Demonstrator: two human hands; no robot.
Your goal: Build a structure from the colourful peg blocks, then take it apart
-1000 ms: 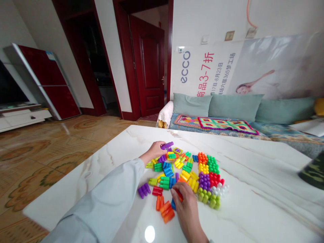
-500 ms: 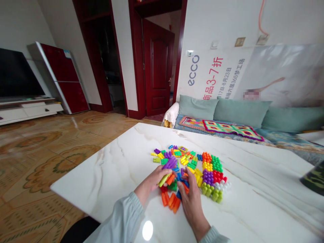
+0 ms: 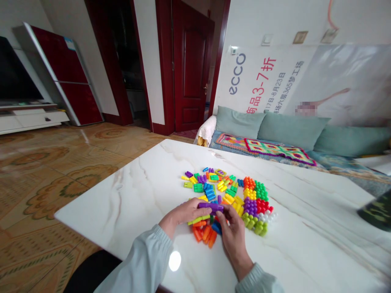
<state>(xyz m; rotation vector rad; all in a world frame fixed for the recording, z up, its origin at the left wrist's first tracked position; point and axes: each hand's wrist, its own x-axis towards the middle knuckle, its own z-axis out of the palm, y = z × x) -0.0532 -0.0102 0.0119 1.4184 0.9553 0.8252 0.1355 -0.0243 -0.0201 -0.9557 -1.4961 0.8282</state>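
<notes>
Between my hands is a purple plastic building block (image 3: pixel 211 206), made of joined tubes and held level above the pile. My left hand (image 3: pixel 185 211) grips its left side, fingers closed. The thumb and fingers of my right hand (image 3: pixel 234 230) close on its right end. A lime-green block (image 3: pixel 198 220) shows just under my left fingers; whether that hand also holds it is unclear. Below my hands lie orange blocks (image 3: pixel 207 235) and a blue block (image 3: pixel 216 227), partly covered. Blue blocks (image 3: pixel 209 191) and yellow blocks (image 3: pixel 238 206) lie just beyond.
Right of my hands, rounded bead-like pieces stand grouped by colour, with purple pieces (image 3: pixel 251 207) and green pieces (image 3: pixel 261 191) among them. Everything rests on a white marbled table (image 3: pixel 122 203). A camouflage-patterned object (image 3: pixel 377 211) sits at the right edge. Behind is a cushioned sofa (image 3: pixel 287 132).
The purple block has turned from slanting upward to lying level and come nearer. My right hand has moved up to its right end. The camera view has shifted slightly.
</notes>
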